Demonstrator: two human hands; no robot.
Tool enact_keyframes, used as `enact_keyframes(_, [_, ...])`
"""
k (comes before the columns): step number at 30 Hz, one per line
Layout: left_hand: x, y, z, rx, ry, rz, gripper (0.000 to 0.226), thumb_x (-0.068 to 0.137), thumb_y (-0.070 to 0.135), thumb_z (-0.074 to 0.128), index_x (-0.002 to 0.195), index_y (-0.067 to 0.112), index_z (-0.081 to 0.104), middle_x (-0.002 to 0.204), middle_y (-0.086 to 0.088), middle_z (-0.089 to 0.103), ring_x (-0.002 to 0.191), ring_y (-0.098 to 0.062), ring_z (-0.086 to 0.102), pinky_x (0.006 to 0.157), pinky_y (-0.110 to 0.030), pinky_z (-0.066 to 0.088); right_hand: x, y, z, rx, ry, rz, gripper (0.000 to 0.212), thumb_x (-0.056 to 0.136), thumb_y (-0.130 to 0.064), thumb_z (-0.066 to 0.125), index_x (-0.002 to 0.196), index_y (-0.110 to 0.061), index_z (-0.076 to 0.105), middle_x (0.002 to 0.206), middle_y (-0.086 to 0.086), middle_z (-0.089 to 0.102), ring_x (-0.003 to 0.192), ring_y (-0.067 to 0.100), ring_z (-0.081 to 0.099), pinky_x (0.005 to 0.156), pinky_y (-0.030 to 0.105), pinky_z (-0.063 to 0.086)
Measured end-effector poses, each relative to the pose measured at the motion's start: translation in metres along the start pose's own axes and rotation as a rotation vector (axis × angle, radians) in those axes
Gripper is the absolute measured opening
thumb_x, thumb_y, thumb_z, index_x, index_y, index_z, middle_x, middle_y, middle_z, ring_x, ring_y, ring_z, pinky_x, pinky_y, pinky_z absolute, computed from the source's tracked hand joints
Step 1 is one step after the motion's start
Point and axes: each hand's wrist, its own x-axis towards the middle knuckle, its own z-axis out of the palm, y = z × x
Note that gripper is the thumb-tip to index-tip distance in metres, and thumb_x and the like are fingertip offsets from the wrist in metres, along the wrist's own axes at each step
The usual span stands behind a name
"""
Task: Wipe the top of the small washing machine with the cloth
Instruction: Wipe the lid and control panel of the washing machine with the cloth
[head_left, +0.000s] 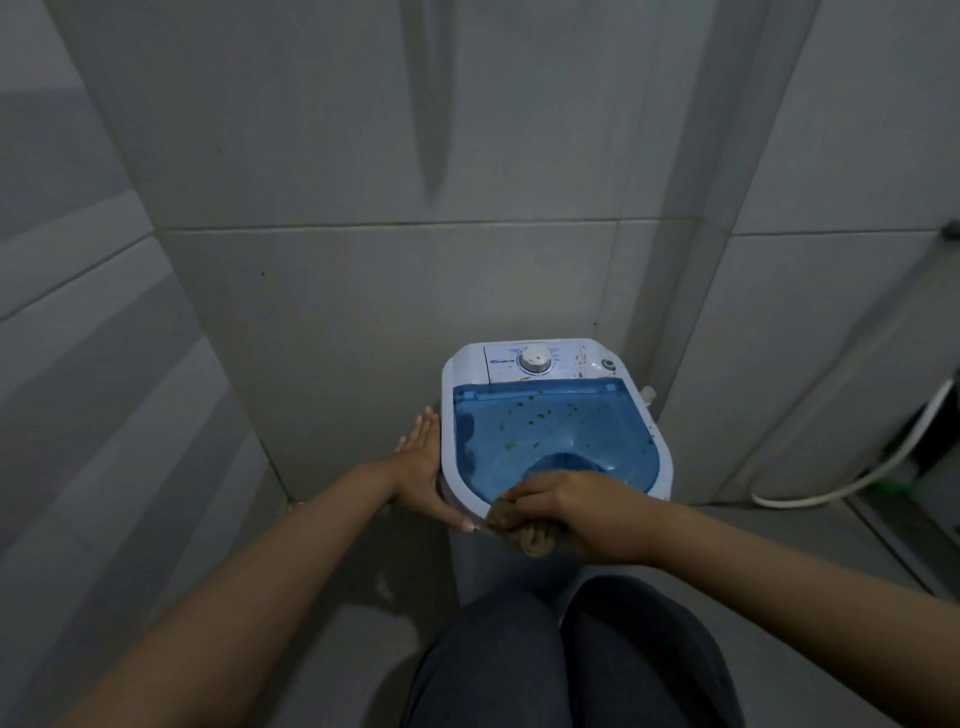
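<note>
Two hands | left hand (421, 467) flat against washing machine (467, 364) | right hand (576, 512) gripping bunched cloth (530, 538) on speckled blue lid (550, 431)

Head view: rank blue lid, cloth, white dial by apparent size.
1. blue lid, by far the largest.
2. cloth, bunched in the right hand, partly hidden.
3. white dial, smallest, though farther from the camera.

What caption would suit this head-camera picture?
Right hand presses a brown cloth on the speckled blue washing machine lid; left hand steadies its side.
</note>
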Motion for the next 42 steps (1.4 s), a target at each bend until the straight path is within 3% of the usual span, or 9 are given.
enact_keyframes(7, [-0.013, 0.007, -0.005, 0.011, 0.006, -0.017, 0.164, 0.027, 0.090, 0.059, 0.143, 0.016, -0.030, 0.151, -0.013, -0.037, 0.138, -0.030, -0.033, 0.113, -0.050, -0.011, -0.043, 0.017, -0.009, -0.006, -0.029, 0.070, 0.050, 0.080, -0.003, 0.055, 0.124, -0.027, 0.058, 0.139, -0.005, 0.052, 0.129, 0.014, 0.048, 0.105, 0.034, 0.045])
enact_keyframes(15, [-0.022, 0.032, -0.012, -0.033, 0.057, 0.023, 0.165, 0.028, 0.094, 0.054, 0.138, 0.011, -0.037, 0.144, -0.010, -0.046, 0.133, -0.026, -0.041, 0.114, -0.047, -0.013, -0.070, 0.048, -0.039, -0.047, -0.113, 0.196, 0.063, 0.073, 0.007, 0.047, 0.120, -0.033, 0.058, 0.133, -0.009, 0.056, 0.122, 0.013, 0.053, 0.100, 0.033, 0.047])
enact_keyframes(19, [-0.013, 0.045, -0.016, 0.005, 0.049, 0.015, 0.168, 0.023, 0.097, 0.048, 0.136, 0.008, -0.039, 0.142, -0.009, -0.049, 0.132, -0.026, -0.043, 0.115, -0.047, -0.015, -0.068, 0.073, -0.071, 0.031, 0.039, 0.342, 0.057, 0.075, 0.006, 0.055, 0.118, -0.030, 0.063, 0.126, -0.004, 0.061, 0.114, 0.015, 0.056, 0.098, 0.032, 0.049])
enact_keyframes(25, [-0.005, 0.044, -0.004, 0.077, 0.044, 0.007, 0.163, 0.032, 0.091, 0.056, 0.135, 0.009, -0.040, 0.139, -0.009, -0.053, 0.131, -0.026, -0.042, 0.110, -0.043, -0.017, -0.024, 0.140, -0.081, 0.013, 0.325, 0.551, 0.046, 0.074, 0.001, 0.062, 0.114, -0.022, 0.064, 0.113, 0.007, 0.069, 0.104, 0.028, 0.063, 0.080, 0.034, 0.050])
enact_keyframes(31, [-0.001, 0.044, -0.003, 0.103, 0.050, -0.005, 0.162, 0.037, 0.087, 0.062, 0.135, 0.010, -0.041, 0.140, -0.008, -0.052, 0.134, -0.027, -0.040, 0.112, -0.044, -0.015, 0.037, 0.181, -0.072, 0.104, 0.465, 0.649, 0.053, 0.076, 0.004, 0.058, 0.124, -0.018, 0.058, 0.125, 0.014, 0.062, 0.115, 0.033, 0.057, 0.093, 0.042, 0.051])
enact_keyframes(38, [0.001, 0.042, -0.002, 0.114, 0.057, -0.018, 0.163, 0.034, 0.090, 0.060, 0.134, 0.010, -0.041, 0.141, -0.008, -0.051, 0.134, -0.025, -0.040, 0.112, -0.043, -0.015, 0.057, 0.194, -0.047, 0.091, 0.362, 0.591, 0.056, 0.080, -0.002, 0.062, 0.134, -0.013, 0.051, 0.140, 0.014, 0.051, 0.127, 0.033, 0.048, 0.102, 0.038, 0.042])
enact_keyframes(42, [0.001, 0.044, -0.003, 0.111, 0.054, -0.023, 0.164, 0.032, 0.090, 0.058, 0.135, 0.010, -0.041, 0.141, -0.007, -0.051, 0.135, -0.025, -0.040, 0.112, -0.042, -0.014, 0.045, 0.193, -0.049, 0.064, 0.346, 0.624, 0.054, 0.081, -0.007, 0.064, 0.133, -0.018, 0.052, 0.132, 0.014, 0.058, 0.118, 0.032, 0.055, 0.097, 0.037, 0.046])
